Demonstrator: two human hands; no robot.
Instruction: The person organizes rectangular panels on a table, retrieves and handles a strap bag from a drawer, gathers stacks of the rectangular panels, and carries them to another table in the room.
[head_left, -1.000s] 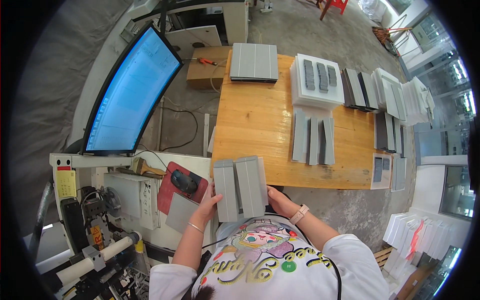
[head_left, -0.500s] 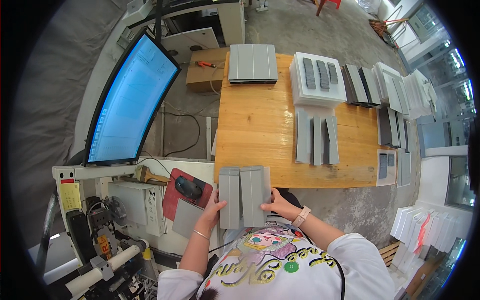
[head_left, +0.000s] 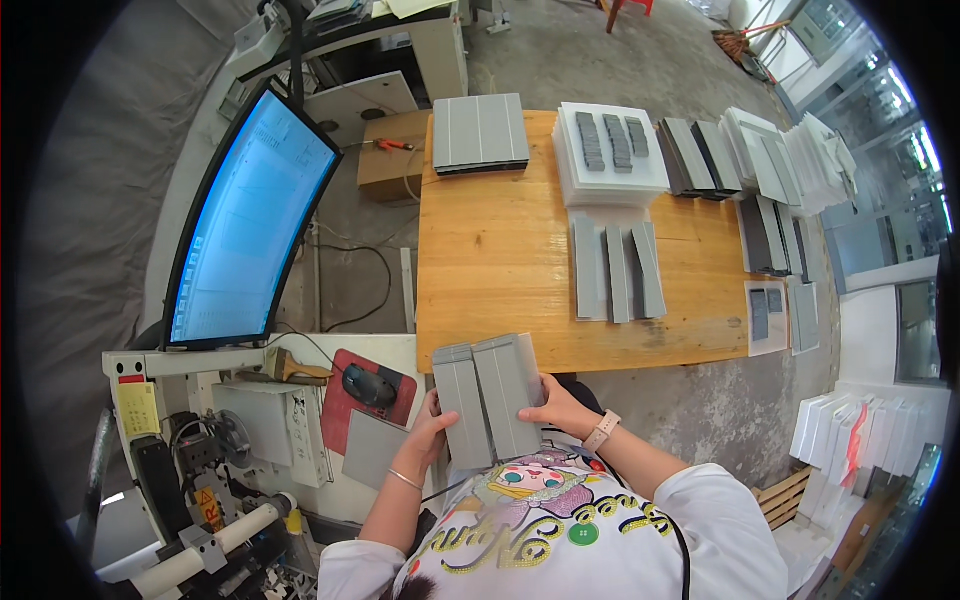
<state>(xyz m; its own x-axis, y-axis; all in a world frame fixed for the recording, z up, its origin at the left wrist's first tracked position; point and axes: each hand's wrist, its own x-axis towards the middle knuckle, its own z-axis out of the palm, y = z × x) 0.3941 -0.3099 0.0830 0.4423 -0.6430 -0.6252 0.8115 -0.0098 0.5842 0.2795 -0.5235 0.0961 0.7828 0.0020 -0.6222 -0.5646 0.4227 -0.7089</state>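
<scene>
Two long stacks of thin grey strips stand side by side at the table's near edge, with a narrow gap between them. My left hand presses the outer side of the left stack, thumb on its top face. My right hand is closed round the outer side of the right stack, thumb lying on its surface. A translucent white sheet shows under the right stack. Both stacks are tilted slightly, their far ends leaning left. The undersides and most of my fingers are hidden.
On the wooden table stand a stack of grey sheets, a pile of white sheets with small grey pieces, and several grey strips. To the left are a monitor, a mouse and machinery.
My view has shifted a little, so the table appears further left. The two stacks in my hands have turned slightly, their near ends swinging right. Both hands keep their hold.
</scene>
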